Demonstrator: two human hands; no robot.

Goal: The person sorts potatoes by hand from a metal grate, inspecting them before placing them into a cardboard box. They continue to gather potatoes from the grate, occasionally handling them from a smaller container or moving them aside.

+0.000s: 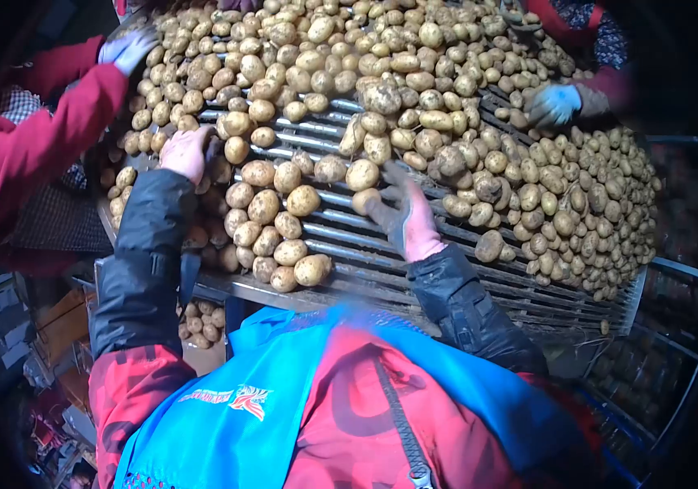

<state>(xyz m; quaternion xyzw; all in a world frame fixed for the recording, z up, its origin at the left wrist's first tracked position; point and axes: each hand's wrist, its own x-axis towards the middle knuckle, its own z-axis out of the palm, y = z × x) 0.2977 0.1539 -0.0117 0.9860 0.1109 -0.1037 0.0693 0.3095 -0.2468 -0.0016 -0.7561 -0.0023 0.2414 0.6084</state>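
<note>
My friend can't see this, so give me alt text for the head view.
A person's gloved left hand and right hand reach among potatoes spread over metal bars. Another person's pale glove reaches in from the left, and another's blue glove from the right.

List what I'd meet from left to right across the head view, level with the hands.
A co-worker's maroon sleeve → the wearer's left hand → the potatoes between the hands → the wearer's right hand → a co-worker's blue glove.
</note>
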